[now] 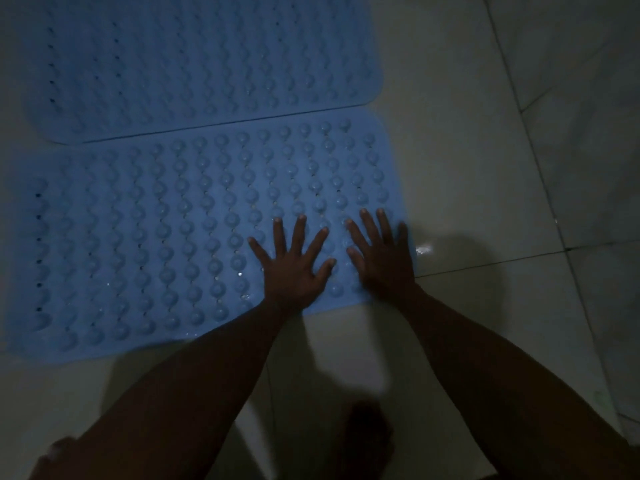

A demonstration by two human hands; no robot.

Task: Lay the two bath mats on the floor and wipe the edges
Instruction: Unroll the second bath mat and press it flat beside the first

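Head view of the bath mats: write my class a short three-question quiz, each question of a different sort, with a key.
1. True or false: both hands lie flat on the near mat.
2. Which hand is closer to that mat's right edge? A) left hand B) right hand
3. Fill in: the far mat lies ___ the near one, their long edges meeting.

Key: 1 true; 2 B; 3 beside.
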